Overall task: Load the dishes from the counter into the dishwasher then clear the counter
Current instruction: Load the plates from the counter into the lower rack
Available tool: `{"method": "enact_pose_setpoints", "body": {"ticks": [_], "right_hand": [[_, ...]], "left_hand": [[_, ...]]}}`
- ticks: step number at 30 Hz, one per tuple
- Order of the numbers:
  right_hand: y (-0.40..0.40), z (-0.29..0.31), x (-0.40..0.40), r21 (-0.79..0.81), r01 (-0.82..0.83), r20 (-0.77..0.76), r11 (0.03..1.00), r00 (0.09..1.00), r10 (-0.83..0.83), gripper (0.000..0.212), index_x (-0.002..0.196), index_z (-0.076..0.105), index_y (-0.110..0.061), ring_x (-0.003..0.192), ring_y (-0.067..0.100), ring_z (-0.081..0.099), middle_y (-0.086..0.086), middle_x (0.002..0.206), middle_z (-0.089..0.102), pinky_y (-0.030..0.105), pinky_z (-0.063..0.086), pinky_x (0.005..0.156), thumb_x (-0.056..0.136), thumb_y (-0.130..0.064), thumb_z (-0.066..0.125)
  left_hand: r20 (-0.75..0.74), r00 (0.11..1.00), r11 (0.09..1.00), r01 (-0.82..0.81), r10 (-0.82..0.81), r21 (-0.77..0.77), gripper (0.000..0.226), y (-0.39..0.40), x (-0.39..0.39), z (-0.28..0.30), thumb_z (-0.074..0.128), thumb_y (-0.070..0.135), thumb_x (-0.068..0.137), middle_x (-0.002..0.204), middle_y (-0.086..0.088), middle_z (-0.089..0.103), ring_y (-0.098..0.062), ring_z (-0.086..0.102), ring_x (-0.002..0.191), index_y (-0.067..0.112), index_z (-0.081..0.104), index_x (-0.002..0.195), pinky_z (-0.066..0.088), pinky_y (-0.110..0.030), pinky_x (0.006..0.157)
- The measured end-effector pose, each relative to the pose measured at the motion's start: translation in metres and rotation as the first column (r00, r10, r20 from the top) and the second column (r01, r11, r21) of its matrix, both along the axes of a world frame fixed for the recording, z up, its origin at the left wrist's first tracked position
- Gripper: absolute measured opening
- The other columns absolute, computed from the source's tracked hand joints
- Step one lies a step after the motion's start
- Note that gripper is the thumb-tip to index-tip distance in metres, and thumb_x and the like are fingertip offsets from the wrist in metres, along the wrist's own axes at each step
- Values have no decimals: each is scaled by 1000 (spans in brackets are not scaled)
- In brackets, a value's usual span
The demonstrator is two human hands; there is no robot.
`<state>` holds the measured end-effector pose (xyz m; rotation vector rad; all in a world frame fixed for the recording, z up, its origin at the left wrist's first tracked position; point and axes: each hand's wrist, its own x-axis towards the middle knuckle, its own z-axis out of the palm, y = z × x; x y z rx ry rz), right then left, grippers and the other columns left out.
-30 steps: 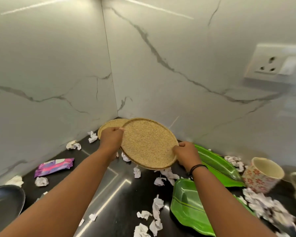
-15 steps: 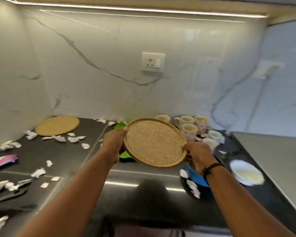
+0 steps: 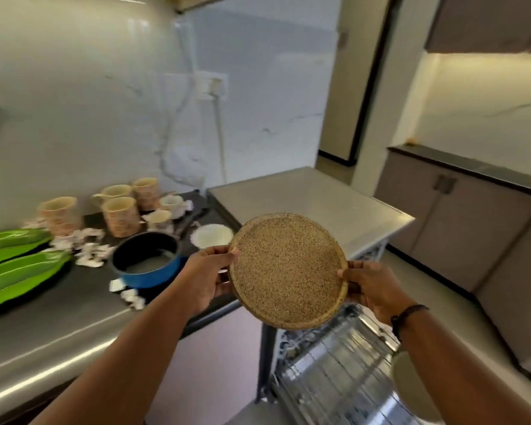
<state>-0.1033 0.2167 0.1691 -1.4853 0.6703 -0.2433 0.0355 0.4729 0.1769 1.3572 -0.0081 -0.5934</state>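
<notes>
A round speckled tan plate (image 3: 287,269) is held in the air between both hands, tilted toward me. My left hand (image 3: 204,276) grips its left rim, and my right hand (image 3: 370,286) grips its right rim. The plate hangs past the counter's right end, above the open dishwasher (image 3: 334,366), whose wire rack and lowered door show blurred below. On the dark counter (image 3: 74,302) to the left stand a blue pot (image 3: 147,262), several patterned mugs (image 3: 121,214), a small white dish (image 3: 212,236) and two green leaf-shaped trays (image 3: 16,265).
Crumpled paper scraps (image 3: 89,251) lie among the mugs, pot and trays. A grey steel appliance top (image 3: 313,207) sits right of the counter. Grey cabinets (image 3: 460,228) line the far right, with floor space between them and the dishwasher.
The view has swung right from the counter corner to the dishwasher. Both hands carried the plate away from the wall, off the counter and over the open dishwasher. The second tan plate is out of view.
</notes>
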Motion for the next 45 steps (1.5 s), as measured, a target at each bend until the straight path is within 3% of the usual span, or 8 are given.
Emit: {"method": "enact_pose_setpoints", "body": {"ticks": [7, 11, 20, 24, 28, 33, 39, 45], "right_hand": [[-169, -41, -111, 27, 281, -130, 959, 953, -275, 10, 95, 64, 9, 68, 32, 66, 23, 83, 70, 52, 58, 76, 86, 5, 63], [-252, -64, -164, -4, 379, -201, 925, 906, -372, 5, 90, 63, 8, 59, 25, 67, 21, 82, 68, 33, 59, 54, 88, 7, 59], [-342, -132, -201, -148, 490, -298, 859, 806, -511, 12, 90, 59, 1, 84, 36, 70, 26, 93, 69, 45, 60, 74, 81, 1, 68], [-348, -161, -197, -413, 390, -392, 823, 739, -547, 18, 77, 55, -9, 74, 31, 65, 13, 77, 67, 42, 57, 66, 76, -10, 73], [-348, -189, -190, -578, 255, -437, 775, 706, -558, 21, 71, 48, -13, 58, 13, 44, 0, 64, 53, 22, 33, 49, 81, -14, 67], [-357, -254, -181, -619, 126, -536, 775, 653, -535, 20, 72, 44, -20, 63, 27, 49, 0, 66, 53, 30, 32, 52, 88, -14, 55], [-392, -364, -175, -594, -5, -644, 804, 603, -471, 16, 101, 64, -17, 90, 33, 62, 9, 98, 68, 29, 39, 65, 91, -17, 51], [-412, -466, -173, -521, -26, -722, 853, 546, -425, 18, 102, 61, -14, 90, 34, 62, 14, 97, 67, 27, 36, 64, 95, -22, 46]], "left_hand": [[-36, 969, 964, 247, -244, 101, 13, -215, -51, -38, 64, 4, 87, 79, -11, 69, -22, 66, 59, 2, 62, 100, 56, -32, 50], [-64, 934, 916, 358, -352, 180, 17, -328, -81, -73, 62, 7, 90, 86, -11, 68, -23, 65, 70, 4, 59, 106, 59, -37, 60], [7, 876, 814, 445, -482, 373, 16, -450, -92, -147, 62, 19, 92, 104, -11, 67, -24, 64, 87, 14, 61, 107, 58, -39, 72], [272, 671, 683, 480, -690, 550, 7, -477, -71, -177, 68, 15, 87, 86, -6, 68, -23, 67, 80, 15, 61, 88, 58, -40, 71], [362, 382, 512, 434, -850, 741, 7, -505, -51, -209, 66, 23, 89, 77, 9, 65, 1, 54, 62, 17, 67, 92, 34, -8, 48], [309, 231, 384, 473, -923, 793, 11, -542, -38, -269, 65, 17, 90, 82, 0, 70, -2, 56, 60, 13, 70, 99, 36, -14, 50], [299, 52, 297, 361, -953, 884, 20, -590, -26, -382, 65, 11, 88, 86, -7, 73, -16, 57, 62, 16, 72, 106, 41, -23, 55], [153, 36, 156, 308, -988, 938, 14, -625, -28, -481, 62, 14, 89, 83, -15, 71, -30, 65, 71, 12, 73, 97, 46, -29, 58]]}}
